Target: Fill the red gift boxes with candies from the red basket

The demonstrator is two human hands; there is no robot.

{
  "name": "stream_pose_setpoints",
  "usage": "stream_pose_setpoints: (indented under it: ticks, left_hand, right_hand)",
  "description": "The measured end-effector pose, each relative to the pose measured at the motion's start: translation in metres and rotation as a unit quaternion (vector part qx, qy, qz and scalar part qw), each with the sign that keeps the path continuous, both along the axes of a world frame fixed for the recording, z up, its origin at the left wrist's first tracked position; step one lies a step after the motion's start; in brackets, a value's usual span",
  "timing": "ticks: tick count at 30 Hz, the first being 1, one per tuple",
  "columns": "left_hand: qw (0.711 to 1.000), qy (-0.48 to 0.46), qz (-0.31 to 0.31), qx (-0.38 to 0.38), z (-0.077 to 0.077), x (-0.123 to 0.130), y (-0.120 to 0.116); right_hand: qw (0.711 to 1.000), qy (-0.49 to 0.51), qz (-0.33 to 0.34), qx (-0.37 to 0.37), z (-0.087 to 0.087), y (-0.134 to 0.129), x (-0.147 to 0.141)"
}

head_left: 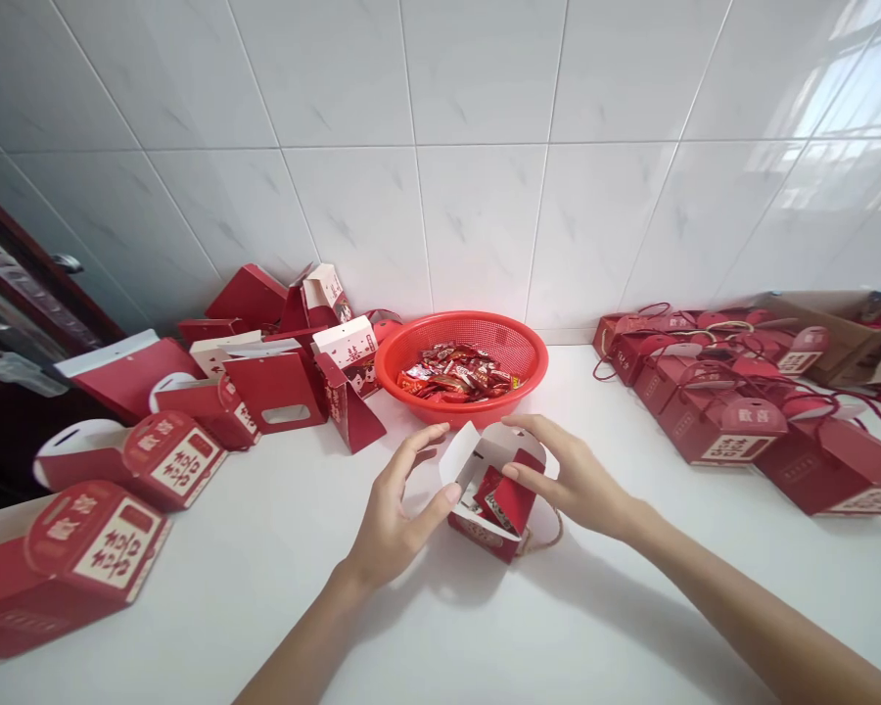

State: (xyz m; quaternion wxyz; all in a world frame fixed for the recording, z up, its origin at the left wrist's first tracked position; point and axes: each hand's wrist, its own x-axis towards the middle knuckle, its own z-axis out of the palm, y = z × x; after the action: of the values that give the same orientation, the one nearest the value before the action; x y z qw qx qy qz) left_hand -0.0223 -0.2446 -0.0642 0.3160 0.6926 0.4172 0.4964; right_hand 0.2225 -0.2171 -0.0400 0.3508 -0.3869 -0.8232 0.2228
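Observation:
A small red and white gift box (485, 534) stands open on the white table in front of me, its flaps raised. Red packets (493, 494) lie inside, and a loop of twine (547, 537) hangs from its right side. My left hand (403, 504) is at the box's left side, thumb against a white flap and fingers apart. On the other side, my right hand (577, 475) touches the right flap with spread fingers. Just behind the box is a red plastic basket (462, 408) with wrapped sweets (462, 372) in it.
Several open red boxes (183, 460) stand along the left. At the right are several closed red boxes (712, 401) with cord handles, and a cardboard carton (837, 338) behind them. A tiled wall (477, 225) rises behind the table.

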Motion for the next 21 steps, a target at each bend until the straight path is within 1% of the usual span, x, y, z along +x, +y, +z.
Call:
stream_pose_setpoints:
  ticks: [3, 5, 8, 10, 12, 14, 19, 21]
  left_hand:
    - [1.000, -0.007, -0.009, -0.015, -0.004, 0.003, -0.002]
    - [0.999, 0.006, -0.036, -0.025, -0.004, 0.003, -0.003]
    - [0.995, 0.039, -0.094, -0.020, -0.002, 0.003, -0.004]
    - [0.992, 0.061, -0.108, -0.003, -0.001, 0.004, -0.003]
    - [0.992, 0.078, -0.096, 0.012, -0.002, 0.006, -0.003]
    - [0.993, 0.084, -0.076, 0.013, -0.004, 0.010, -0.003]
    - [0.997, 0.067, -0.031, -0.007, -0.013, 0.016, -0.004]
    - [0.998, 0.059, -0.023, -0.007, -0.014, 0.017, -0.005]
  right_hand:
    - [0.998, 0.039, -0.047, 0.024, -0.023, -0.006, -0.009]
    - [0.994, 0.073, -0.069, 0.035, -0.033, -0.007, -0.013]
    - [0.989, 0.110, -0.089, 0.040, -0.039, -0.009, -0.012]
    - [0.986, 0.125, -0.099, 0.042, -0.039, -0.010, -0.008]
    - [0.985, 0.134, -0.099, 0.045, -0.036, -0.012, -0.005]
    - [0.986, 0.137, -0.086, 0.048, -0.034, -0.014, -0.004]
    - [0.990, 0.128, -0.048, 0.039, -0.034, -0.019, -0.006]
    - [0.991, 0.126, -0.034, 0.031, -0.035, -0.020, -0.007]
